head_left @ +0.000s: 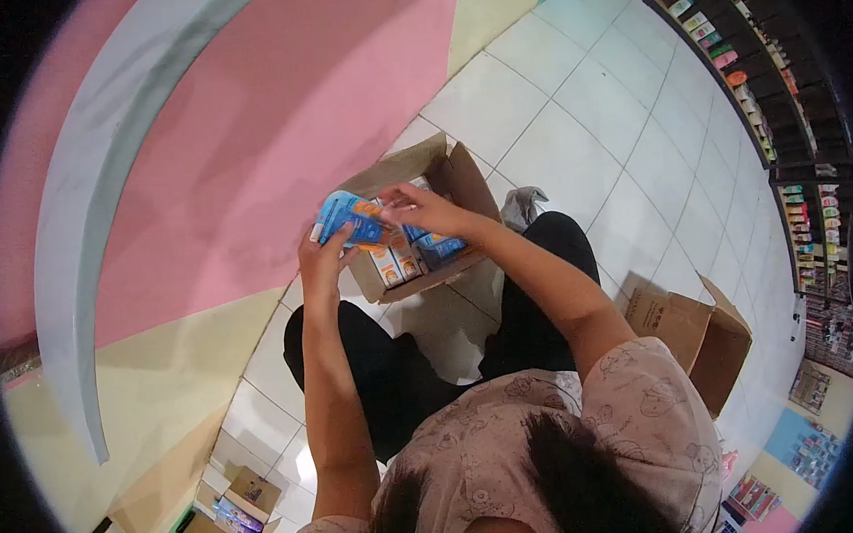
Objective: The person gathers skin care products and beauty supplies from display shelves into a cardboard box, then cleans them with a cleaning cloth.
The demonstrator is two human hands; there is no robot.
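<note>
Left hand (324,258) – thumb across front, pinching blue-and-orange packets (359,224) at their left end; packets held above left side of open carton (476,185). Right hand (425,211) over carton, fingertips at packets' right edge; cannot tell whether gripping. Inside carton: white-and-orange boxes (394,265), more blue packs (442,246) beside them. Carton on tiled floor (572,139), near pink wall (281,131). Second carton (666,322) – right of person, open.

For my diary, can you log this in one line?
left hand: holds blue packaging; right hand: close by, contact unclear; box: open
</note>
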